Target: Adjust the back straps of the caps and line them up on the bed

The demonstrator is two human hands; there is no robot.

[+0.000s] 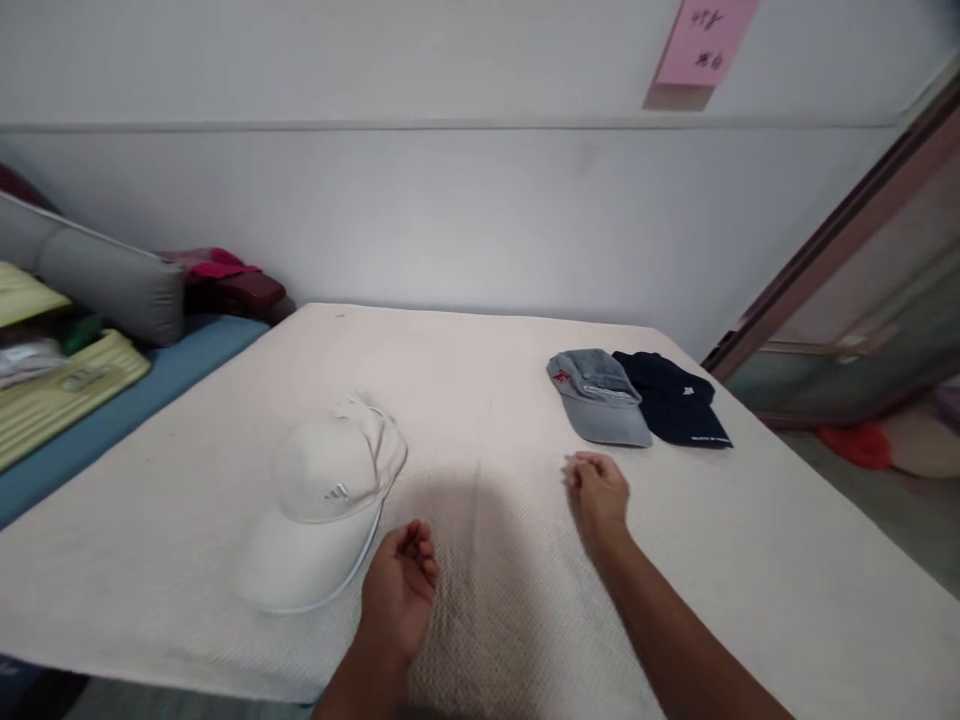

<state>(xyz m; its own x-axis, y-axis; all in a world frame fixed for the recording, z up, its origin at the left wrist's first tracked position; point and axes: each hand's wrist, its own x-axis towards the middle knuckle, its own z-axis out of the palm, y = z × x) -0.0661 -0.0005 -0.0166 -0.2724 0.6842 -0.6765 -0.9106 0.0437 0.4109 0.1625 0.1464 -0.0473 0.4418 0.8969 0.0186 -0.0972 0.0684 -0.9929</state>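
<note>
We cannot read the writing on the pink note (705, 42), cut off at the upper right. The small logos on the grey cap (600, 398) and dark cap (675, 400) are too small to read.

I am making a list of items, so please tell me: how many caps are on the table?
3. A white cap lies beside the left hand. A grey cap lies beyond the right hand, and a dark cap touches its right side. None seems hidden.

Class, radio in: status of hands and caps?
Left hand empty, beside white cap. Right hand empty, near grey cap. Nothing between.
</note>
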